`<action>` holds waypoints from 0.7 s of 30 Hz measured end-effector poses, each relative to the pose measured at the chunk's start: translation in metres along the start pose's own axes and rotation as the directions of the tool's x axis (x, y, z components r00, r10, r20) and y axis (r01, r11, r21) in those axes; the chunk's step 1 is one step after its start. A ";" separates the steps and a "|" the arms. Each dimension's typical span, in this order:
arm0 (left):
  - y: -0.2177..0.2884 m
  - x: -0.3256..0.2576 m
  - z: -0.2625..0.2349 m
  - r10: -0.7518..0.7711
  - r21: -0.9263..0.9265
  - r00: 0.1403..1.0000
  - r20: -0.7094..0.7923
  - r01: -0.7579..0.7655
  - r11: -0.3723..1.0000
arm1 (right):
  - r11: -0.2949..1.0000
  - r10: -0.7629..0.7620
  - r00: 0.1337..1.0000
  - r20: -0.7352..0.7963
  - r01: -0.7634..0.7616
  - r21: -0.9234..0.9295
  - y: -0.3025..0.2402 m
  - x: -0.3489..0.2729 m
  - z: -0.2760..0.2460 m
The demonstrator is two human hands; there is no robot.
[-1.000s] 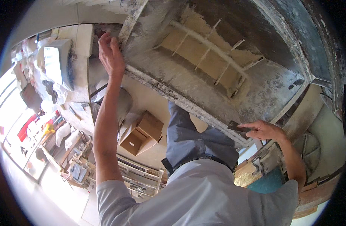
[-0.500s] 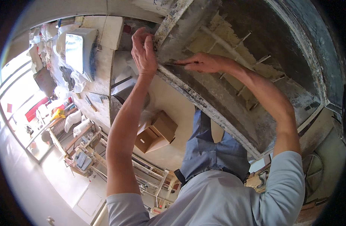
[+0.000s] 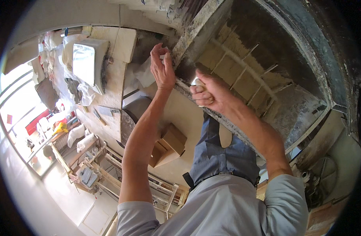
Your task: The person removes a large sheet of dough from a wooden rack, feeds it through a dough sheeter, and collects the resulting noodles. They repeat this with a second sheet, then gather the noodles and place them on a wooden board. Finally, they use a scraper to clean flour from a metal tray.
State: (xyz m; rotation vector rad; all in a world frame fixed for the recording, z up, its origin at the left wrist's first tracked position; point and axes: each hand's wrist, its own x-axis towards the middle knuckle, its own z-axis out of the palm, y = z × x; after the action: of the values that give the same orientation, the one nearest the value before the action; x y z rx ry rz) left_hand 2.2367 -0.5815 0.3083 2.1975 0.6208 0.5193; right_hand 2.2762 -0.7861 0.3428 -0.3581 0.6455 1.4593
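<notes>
A large metal trough (image 3: 292,106) with a crusted rim lies open in front of me, a shaft with several thin rods (image 3: 240,80) running through it above yellowish residue. My left hand (image 3: 163,70) is at its left corner, beside the outer edge of the rim, fingers bent and apart with nothing visible in them. Closed into a fist, my right hand (image 3: 209,91) is over the near wall close to that same corner. Something small and pale shows at its thumb side; the fingers hide the rest, and I cannot make out its kind.
Left of the trough, a work surface (image 3: 117,51) holds a white scale-like device (image 3: 88,63), plastic bags and a flat-bladed scraper (image 3: 105,110). An open cardboard box (image 3: 169,144) sits on the floor below. Wooden racks (image 3: 106,159) stand beyond it. A spoked wheel (image 3: 325,177) is at the right.
My right hand has turned from lying along the trough's inner wall with a dark, flat tool to an upright fist nearer me. My left hand stays by the corner.
</notes>
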 end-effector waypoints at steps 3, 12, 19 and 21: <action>0.001 -0.002 -0.001 -0.009 -0.013 1.000 0.005 0.009 1.000 | 1.000 -0.003 0.999 -0.047 0.003 -0.003 0.002 0.024 0.009; 0.008 0.000 0.003 -0.049 0.002 0.999 0.021 0.049 0.999 | 0.589 -0.704 0.705 0.083 0.645 -0.487 0.047 0.036 0.012; 0.011 0.001 0.004 -0.038 0.040 0.998 0.053 0.036 0.999 | 0.259 -0.856 0.512 0.067 0.538 -0.802 -0.051 0.076 -0.035; 0.010 0.001 0.004 -0.009 0.057 0.999 0.049 0.006 0.998 | 0.175 -0.893 0.443 0.074 0.495 -0.851 -0.094 0.071 -0.040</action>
State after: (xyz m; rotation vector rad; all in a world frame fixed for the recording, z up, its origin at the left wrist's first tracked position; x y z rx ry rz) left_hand 2.2423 -0.5894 0.3140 2.2536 0.6236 0.4469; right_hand 2.3605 -0.7627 0.2540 -1.5738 0.0237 0.5379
